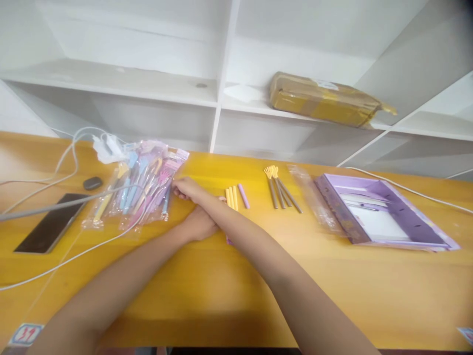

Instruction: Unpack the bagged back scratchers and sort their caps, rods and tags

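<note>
My forearms cross, the right one over the left. My right hand [186, 189] is at the right edge of a pile of clear plastic packets [142, 182] with pastel sticks inside; its fingers are curled, and what they hold is not visible. Below it, my left hand [202, 223] has its fingers mostly hidden behind my right forearm. Yellow tubes [232, 197] and a purple tube [244, 196] lie just beyond that forearm. A purple bit [229, 241] shows beneath it. Farther right lie several metal sticks with yellow hand-shaped ends [273, 172].
An open purple box [340, 212] sits at the right beside an empty clear wrapper [314, 197]. At the left are a phone [51, 224], a black case [92, 183] and white cables [76, 254]. A taped parcel [325, 98] rests on the shelf behind.
</note>
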The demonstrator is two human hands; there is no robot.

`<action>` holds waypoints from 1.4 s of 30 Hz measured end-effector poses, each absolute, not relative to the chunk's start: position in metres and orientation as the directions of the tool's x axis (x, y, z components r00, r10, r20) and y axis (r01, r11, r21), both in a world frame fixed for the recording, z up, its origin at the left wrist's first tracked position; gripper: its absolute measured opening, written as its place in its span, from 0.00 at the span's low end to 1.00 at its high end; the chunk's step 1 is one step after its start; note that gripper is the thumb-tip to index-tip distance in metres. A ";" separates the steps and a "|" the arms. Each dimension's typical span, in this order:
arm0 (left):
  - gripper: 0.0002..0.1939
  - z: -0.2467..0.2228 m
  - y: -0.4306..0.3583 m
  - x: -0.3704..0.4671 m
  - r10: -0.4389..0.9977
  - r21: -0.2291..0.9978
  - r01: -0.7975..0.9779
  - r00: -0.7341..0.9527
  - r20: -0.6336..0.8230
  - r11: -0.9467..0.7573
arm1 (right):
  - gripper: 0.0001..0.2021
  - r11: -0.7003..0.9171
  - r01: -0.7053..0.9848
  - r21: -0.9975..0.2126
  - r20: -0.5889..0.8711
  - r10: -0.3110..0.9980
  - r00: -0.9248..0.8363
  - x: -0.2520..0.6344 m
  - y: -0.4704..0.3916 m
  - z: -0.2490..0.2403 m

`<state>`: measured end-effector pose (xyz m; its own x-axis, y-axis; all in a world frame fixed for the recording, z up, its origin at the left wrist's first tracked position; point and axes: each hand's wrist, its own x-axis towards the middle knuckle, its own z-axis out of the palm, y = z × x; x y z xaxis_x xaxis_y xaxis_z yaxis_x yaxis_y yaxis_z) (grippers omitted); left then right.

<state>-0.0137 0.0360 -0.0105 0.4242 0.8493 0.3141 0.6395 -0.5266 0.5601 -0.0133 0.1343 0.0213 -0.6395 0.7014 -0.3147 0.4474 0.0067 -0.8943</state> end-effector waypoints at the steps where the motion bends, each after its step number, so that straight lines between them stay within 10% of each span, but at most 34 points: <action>1: 0.15 -0.010 0.036 -0.013 0.838 0.523 0.657 0.454 0.302 -0.544 | 0.23 0.021 0.446 -0.895 -0.296 0.721 -0.626 -0.012 0.132 0.020; 7: 0.19 -0.017 0.039 -0.013 0.850 0.371 0.764 0.471 0.238 -0.527 | 0.27 0.106 0.428 -0.897 -0.194 0.776 -0.600 -0.013 0.131 0.016; 42: 0.15 -0.012 0.038 -0.008 0.846 0.457 0.713 0.477 0.240 -0.532 | 0.22 0.041 0.431 -0.901 -0.159 0.895 -0.417 0.003 0.142 0.031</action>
<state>-0.0075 0.0380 -0.0119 0.4765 0.8457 0.2401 0.7129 -0.5316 0.4574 0.0034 0.1417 0.0306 -0.4166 0.8951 -0.1589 0.4314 0.0408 -0.9012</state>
